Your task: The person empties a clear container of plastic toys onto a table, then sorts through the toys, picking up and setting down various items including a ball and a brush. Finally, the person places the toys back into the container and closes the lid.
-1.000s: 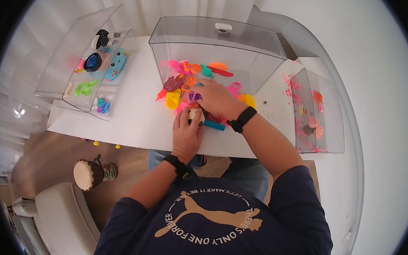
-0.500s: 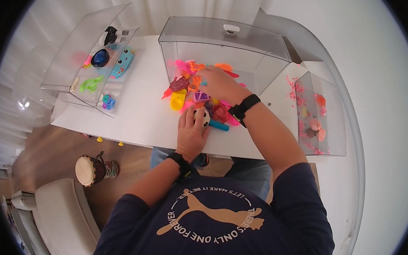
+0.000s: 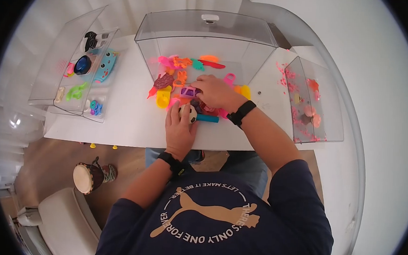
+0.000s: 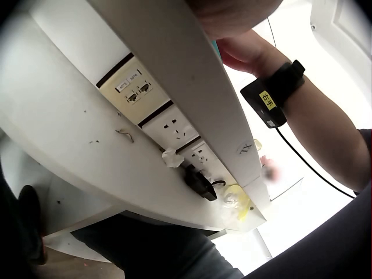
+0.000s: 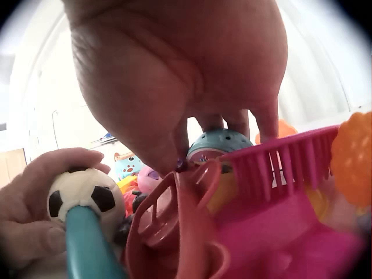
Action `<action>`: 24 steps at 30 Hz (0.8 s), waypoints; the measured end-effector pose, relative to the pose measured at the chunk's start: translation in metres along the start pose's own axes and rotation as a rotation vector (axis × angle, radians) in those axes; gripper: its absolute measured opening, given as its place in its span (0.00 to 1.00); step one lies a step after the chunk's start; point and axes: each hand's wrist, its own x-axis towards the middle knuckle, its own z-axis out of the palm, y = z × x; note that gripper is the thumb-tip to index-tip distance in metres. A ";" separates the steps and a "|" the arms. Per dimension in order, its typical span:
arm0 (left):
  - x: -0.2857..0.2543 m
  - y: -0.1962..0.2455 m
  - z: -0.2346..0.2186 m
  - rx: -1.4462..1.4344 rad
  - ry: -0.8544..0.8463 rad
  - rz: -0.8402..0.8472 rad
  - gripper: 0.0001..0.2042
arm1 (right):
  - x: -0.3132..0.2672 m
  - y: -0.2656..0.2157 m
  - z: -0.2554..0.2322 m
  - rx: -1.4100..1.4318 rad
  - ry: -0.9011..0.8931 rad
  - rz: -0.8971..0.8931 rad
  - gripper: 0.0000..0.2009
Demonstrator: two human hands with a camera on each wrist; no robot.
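Observation:
My left hand (image 3: 180, 135) grips the ball end of a toy with a black-and-white soccer ball head (image 5: 87, 195) and a teal handle (image 3: 208, 119), fingers over the ball and thumb beneath. My right hand (image 3: 219, 93) reaches down into the toy pile, fingertips beside a purple frame-like piece (image 3: 187, 92). In the right wrist view its fingers point down behind a red plastic toy (image 5: 174, 232), close to a pink comb (image 5: 285, 154) and a teal dome with holes (image 5: 221, 141). The fingertips are partly hidden, so I cannot tell whether they pinch anything.
A large clear box (image 3: 207, 29) stands open behind the pile. At left is another clear case (image 3: 52, 90) with toys, including a blue bear-faced one (image 3: 106, 65). A clear box (image 3: 321, 111) with pink bits stands at right. The white table (image 3: 120, 127) ends just before the body.
My right hand has drawn back from the far part of the pile toward the purple piece. My left hand keeps its hold on the soccer-ball toy. The head view has shifted slightly.

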 end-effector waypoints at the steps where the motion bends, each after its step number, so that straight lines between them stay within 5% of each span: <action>1: 0.000 -0.001 0.001 0.010 -0.007 0.001 0.32 | -0.004 0.000 0.001 0.012 0.032 0.001 0.19; 8: -0.001 -0.001 0.000 0.018 -0.015 0.005 0.33 | -0.041 0.016 -0.028 0.109 0.463 -0.040 0.15; 14: -0.002 0.001 -0.001 0.016 -0.030 0.017 0.35 | -0.085 0.028 -0.094 0.232 0.843 0.300 0.11; 17: -0.002 0.001 0.000 0.022 -0.030 0.029 0.37 | -0.087 0.048 -0.126 0.208 0.891 0.432 0.23; 24: -0.003 0.002 0.000 0.022 -0.019 0.034 0.38 | -0.069 0.079 -0.132 0.248 0.516 0.591 0.44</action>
